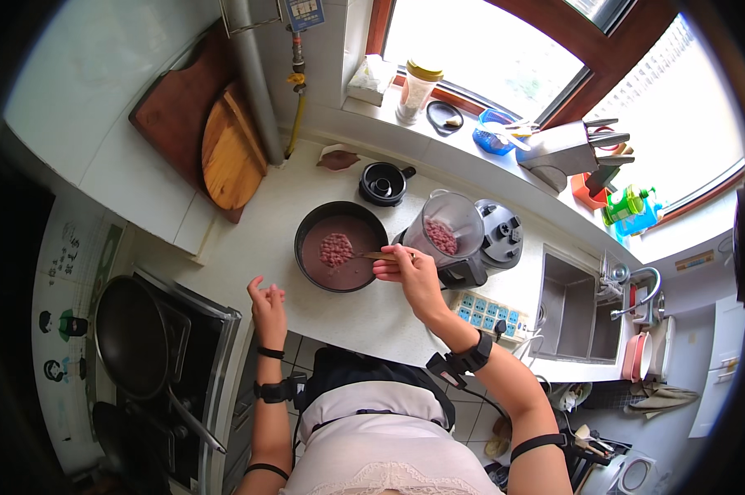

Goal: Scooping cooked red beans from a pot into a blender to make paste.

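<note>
My right hand (409, 272) grips the handle of a ladle (372, 255) whose bowl is heaped with reddish beans (335, 249). That bowl is over a dark round pot (298, 244) holding murky reddish-brown liquid (348, 278); whether it touches the liquid I cannot tell. Just right of the pot, a clear blender jug (465, 213) contains more of the beans. My left hand (268, 309) is left of the pot at the counter's front edge, holding nothing, its fingers partly curled and apart.
A black blender lid part (383, 184) and a blender base (501, 232) are near the jug. A power strip (489, 314) lies toward the sink (567, 309). On the stove at left is a wok (134, 337). A knife block (561, 151) stands on the sill.
</note>
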A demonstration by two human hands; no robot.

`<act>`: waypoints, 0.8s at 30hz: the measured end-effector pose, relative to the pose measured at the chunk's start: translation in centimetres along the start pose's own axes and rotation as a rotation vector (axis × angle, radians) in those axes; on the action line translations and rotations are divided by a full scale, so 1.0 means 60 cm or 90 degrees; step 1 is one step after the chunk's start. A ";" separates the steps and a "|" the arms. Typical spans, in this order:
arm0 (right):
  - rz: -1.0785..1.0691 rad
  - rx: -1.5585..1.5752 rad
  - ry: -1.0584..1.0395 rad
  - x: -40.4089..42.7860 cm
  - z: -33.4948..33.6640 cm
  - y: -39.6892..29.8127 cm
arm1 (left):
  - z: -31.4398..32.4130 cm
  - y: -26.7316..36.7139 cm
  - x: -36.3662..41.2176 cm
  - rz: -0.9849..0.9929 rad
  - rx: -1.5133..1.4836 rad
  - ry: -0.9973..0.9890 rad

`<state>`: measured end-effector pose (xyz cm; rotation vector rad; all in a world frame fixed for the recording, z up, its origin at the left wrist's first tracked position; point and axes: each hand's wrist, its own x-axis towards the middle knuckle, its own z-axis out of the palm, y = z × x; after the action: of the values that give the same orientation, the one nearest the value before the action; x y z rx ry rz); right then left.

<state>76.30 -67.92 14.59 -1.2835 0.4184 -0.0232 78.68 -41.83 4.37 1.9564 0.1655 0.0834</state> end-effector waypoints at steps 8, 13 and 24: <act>0.018 0.007 -0.006 -0.001 0.003 0.000 | 0.002 -0.002 0.003 -0.002 0.008 -0.009; 0.012 0.001 -0.020 -0.005 -0.006 -0.047 | 0.002 -0.004 0.003 0.002 -0.001 -0.011; -0.071 -0.117 0.032 -0.065 -0.114 -0.265 | 0.003 -0.001 -0.002 0.003 0.015 -0.013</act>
<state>73.96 -77.93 29.01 -1.4898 0.3982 -0.1139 78.56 -41.98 4.28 1.9801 0.1489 0.0647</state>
